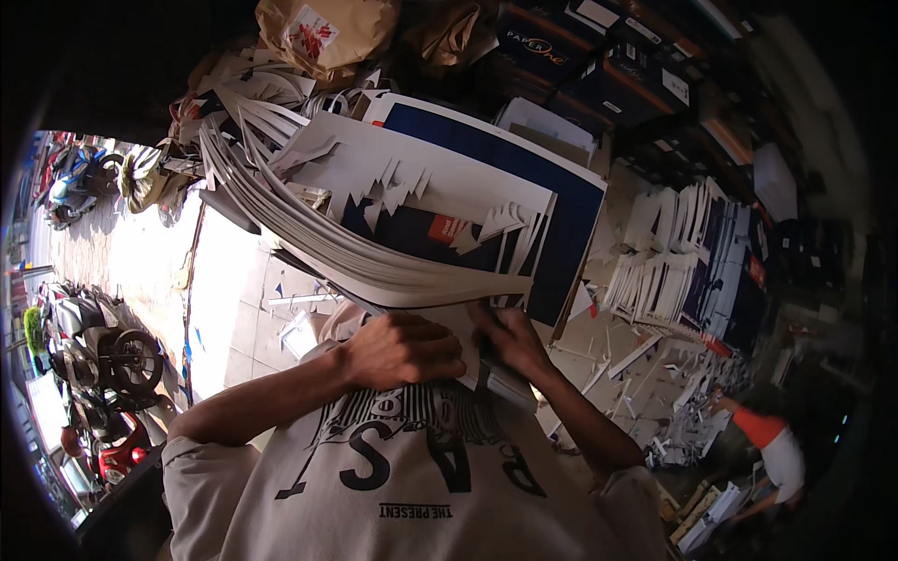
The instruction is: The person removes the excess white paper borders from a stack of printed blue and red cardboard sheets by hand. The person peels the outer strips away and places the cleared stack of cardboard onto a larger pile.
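My left hand [407,351] is closed, knuckles up, its fingers curled over a pale paperboard piece [459,321] close to my chest. Just to its right, my right hand [510,338] is at the near edge of a thick stack of white paperboard sheets [374,271]; it is dark and smeared, so its fingertips and anything in them are hidden. The stack bows down toward the left, with a cut-out middle and jagged torn bits [398,187]. Beneath it lie larger dark blue printed sheets with white borders [575,220].
Loose white strips [253,98] heap at the far left, beside a brown paper bag [327,37]. Dark cartons [622,79] are piled at the back right. Bundled sheets [664,252] and scraps cover the right floor, where another person [772,444] bends. Motorcycles [108,360] stand outside, left.
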The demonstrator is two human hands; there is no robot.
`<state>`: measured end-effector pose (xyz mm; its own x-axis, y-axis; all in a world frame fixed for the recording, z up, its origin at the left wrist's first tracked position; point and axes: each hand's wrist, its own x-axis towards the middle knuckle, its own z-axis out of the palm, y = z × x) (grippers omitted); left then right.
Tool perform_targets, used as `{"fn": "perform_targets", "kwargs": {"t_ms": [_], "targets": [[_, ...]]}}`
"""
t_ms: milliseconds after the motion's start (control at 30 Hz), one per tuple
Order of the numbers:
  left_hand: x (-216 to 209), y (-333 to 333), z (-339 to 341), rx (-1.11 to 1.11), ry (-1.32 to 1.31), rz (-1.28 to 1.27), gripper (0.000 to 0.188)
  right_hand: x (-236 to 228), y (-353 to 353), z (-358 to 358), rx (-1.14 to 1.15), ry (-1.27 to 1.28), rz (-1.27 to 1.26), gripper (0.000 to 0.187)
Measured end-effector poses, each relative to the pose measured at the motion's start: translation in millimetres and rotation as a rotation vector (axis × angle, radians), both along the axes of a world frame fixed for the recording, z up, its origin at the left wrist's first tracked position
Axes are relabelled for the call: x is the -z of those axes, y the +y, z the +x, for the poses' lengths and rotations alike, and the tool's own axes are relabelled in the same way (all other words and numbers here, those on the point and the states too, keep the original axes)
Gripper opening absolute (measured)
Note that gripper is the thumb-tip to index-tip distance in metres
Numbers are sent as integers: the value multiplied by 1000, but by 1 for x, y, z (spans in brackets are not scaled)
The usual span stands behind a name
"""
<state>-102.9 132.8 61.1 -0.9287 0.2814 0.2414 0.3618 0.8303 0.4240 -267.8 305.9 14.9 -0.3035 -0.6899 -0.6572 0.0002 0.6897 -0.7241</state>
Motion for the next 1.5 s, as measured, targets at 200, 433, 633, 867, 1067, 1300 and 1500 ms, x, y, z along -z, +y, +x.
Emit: {"fn": "perform_targets", "kwargs": {"t_ms": [200, 433, 633, 867, 1067, 1300, 1500], "targets": [[-10, -10, -6, 52, 12, 63, 30, 5, -10, 8, 177, -157, -29, 68], [-12, -10, -2, 57, -21, 84, 28, 9, -12, 12, 145, -37, 39, 64], [-17, -5, -15, 36, -40, 49, 27, -68, -26, -31, 234, 191, -106, 36], [5, -10, -28, 96, -310, -9, 43, -187, -78, -56, -922, 438, 475, 50], [-19, -16, -35, 81, -266, 4, 38, -128, -223, 15, -316, 902, -642, 64], [-28, -30, -11, 6, 548, 474, 19, -99, -288, 64, -688, 733, -360, 62], [-22, -195, 103, -900, 318, 144, 78, -93, -286, 70, -763, 709, -507, 36]]}}
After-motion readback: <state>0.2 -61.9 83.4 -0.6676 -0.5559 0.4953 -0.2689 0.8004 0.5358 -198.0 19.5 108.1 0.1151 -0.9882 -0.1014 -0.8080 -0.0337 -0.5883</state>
